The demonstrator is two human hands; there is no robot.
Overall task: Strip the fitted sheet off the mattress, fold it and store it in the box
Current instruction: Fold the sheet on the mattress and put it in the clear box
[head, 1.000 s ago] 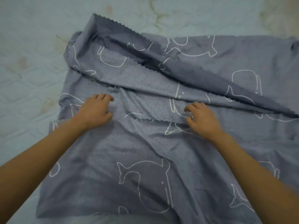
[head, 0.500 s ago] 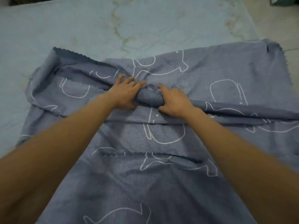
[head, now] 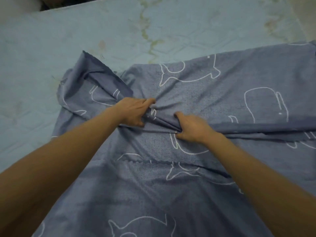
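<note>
- The bare mattress (head: 51, 48), pale blue, quilted and marked with yellowish stains, shows on the left and along the far side
- The fitted sheet (head: 222, 93), grey-blue with white whale outlines, lies spread on top of the mattress, reaching from left of centre out past the right and near edges of the view
- Its far left corner (head: 89, 77) is bunched up, with the edge turned over on itself
- The left hand (head: 133, 112) reaches in from the lower left and pinches a gathered ridge (head: 160, 119) of the sheet, fingers curled over the far side and thumb on the near side
- Nearer the person, a scalloped hem (head: 150, 162) crosses the sheet between the two forearms
- The right hand (head: 193, 127), slightly blurred, is just beside the left and grips the same ridge, fingers tucked into the fold and thumb below it
- From the right hand a long straight crease (head: 256, 126) runs to the right edge
</note>
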